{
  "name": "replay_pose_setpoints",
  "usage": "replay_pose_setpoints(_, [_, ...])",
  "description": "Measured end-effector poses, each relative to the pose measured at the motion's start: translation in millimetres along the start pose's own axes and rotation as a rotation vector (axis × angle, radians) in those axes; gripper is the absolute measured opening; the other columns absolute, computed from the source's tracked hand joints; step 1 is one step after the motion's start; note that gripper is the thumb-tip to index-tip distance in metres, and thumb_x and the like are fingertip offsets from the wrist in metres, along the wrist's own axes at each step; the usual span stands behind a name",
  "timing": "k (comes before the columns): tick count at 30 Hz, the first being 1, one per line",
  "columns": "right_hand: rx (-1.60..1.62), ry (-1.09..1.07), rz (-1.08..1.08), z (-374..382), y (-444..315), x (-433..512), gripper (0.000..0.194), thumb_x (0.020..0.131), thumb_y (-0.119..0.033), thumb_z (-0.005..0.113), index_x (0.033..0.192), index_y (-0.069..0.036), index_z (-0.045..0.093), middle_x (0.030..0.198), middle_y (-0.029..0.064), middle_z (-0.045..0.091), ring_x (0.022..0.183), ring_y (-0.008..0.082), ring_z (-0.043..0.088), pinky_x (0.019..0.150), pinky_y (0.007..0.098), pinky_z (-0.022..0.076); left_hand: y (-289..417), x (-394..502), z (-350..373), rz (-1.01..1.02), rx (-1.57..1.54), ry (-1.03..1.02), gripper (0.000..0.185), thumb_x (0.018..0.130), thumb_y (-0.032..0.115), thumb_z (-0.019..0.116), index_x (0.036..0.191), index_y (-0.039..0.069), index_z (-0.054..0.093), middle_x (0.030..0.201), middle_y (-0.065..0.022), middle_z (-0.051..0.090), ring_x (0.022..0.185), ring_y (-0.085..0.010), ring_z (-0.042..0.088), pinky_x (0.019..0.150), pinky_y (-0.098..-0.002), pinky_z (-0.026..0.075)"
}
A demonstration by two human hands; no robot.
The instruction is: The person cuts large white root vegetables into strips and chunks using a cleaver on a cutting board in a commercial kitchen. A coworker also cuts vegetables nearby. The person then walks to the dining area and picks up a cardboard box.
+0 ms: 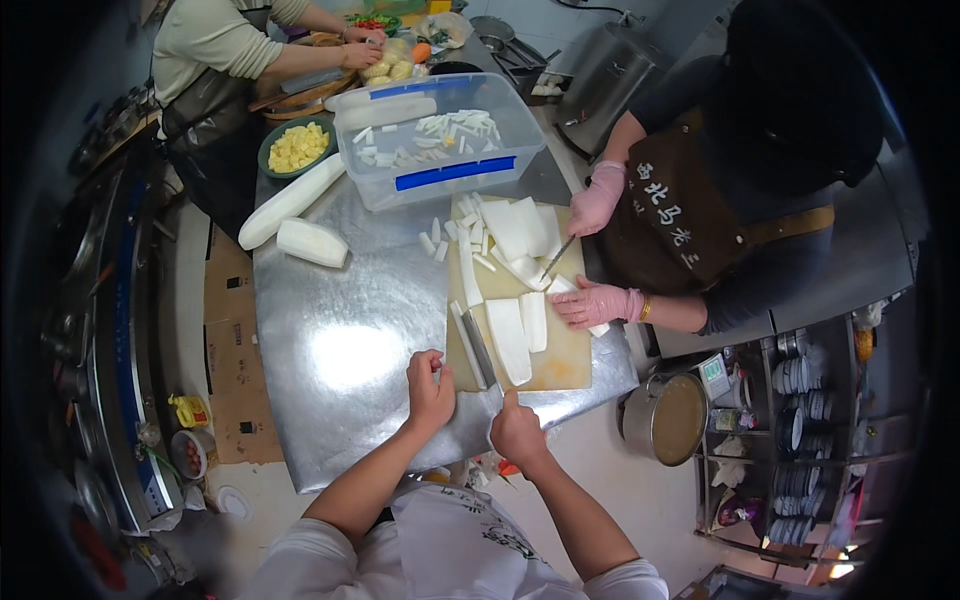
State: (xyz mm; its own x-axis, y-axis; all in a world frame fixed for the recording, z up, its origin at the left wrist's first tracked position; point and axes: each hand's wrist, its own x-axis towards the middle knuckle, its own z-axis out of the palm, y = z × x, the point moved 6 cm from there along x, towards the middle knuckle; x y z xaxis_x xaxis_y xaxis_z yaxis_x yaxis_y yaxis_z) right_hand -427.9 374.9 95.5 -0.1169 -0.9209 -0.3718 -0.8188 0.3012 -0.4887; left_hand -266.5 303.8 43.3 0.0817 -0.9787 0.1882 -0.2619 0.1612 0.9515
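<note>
My right hand [517,431] is closed round the handle of a kitchen knife [478,349]. Its blade lies along a long white strip of radish [466,345] on the yellowish cutting board [570,367]. Left of the board's near edge is my left hand [431,390], fingers curled, with nothing seen in it. Thick white radish slabs [508,341] rest right of the blade, and cut sticks [471,217] lie at the board's far left. Across the board, a co-worker's pink-gloved hands [598,199] hold another knife [559,257] and steady a radish piece.
Beyond the board stands a clear plastic bin [450,180] with radish sticks. Peeled radishes [311,242] lie on the metal table [360,300], near a green bowl of yellow chunks [298,148]. Another person works at the far left. A large pot [664,420] stands right of the table.
</note>
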Motion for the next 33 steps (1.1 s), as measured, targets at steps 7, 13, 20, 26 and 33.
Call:
replay_pose_setpoints(7, [0.040,0.072,-0.037,-24,-3,-11,0.027,0.087,-0.007,0.053,0.108,0.007,0.045,0.069,0.0296,0.062,0.068,0.0506,0.062,0.066,0.0579,0.0497,18,6,-4,0.001,-0.065,0.001,0.018,0.088,0.003,0.056,0.106,0.000,0.053,0.092,-0.0122,0.053,0.086,-0.0254,0.052,0.080,-0.0380,0.043])
replay_pose_setpoints(13, [0.061,-0.097,0.106,1,0,-6,0.037,0.087,-0.008,0.050,0.118,0.011,0.045,0.084,0.0329,0.064,0.078,0.0494,0.065,0.073,0.0542,0.0532,0,3,-24,-0.010,0.070,0.054,0.018,0.090,0.008,0.057,0.107,0.002,0.054,0.089,-0.0097,0.057,0.086,-0.0244,0.054,0.083,-0.0399,0.040])
replay_pose_setpoints(20, [-0.048,0.017,-0.007,13,9,14,0.023,0.083,-0.007,0.051,0.103,0.005,0.047,0.076,0.0327,0.064,0.077,0.0524,0.063,0.073,0.0577,0.0508,4,-8,22,-0.103,0.106,-0.231,0.033,0.090,0.019,0.061,0.117,0.002,0.052,0.088,-0.0097,0.064,0.086,-0.0290,0.062,0.081,-0.0441,0.040])
replay_pose_setpoints(26, [-0.033,0.048,-0.033,13,12,6,0.022,0.084,-0.005,0.049,0.104,0.005,0.047,0.076,0.0328,0.063,0.077,0.0515,0.063,0.073,0.0580,0.0506,22,6,38,0.034,0.245,-0.337,0.038,0.093,0.018,0.057,0.125,0.000,0.047,0.098,-0.0202,0.065,0.089,-0.0380,0.063,0.081,-0.0472,0.047])
replay_pose_setpoints(33, [0.041,0.062,-0.059,17,17,-5,0.029,0.089,-0.011,0.051,0.108,0.010,0.044,0.072,0.0322,0.062,0.070,0.0503,0.063,0.066,0.0576,0.0506,8,36,52,-0.140,0.243,-0.254,0.040,0.097,0.019,0.047,0.130,-0.001,0.037,0.098,-0.0320,0.065,0.089,-0.0491,0.063,0.077,-0.0552,0.049])
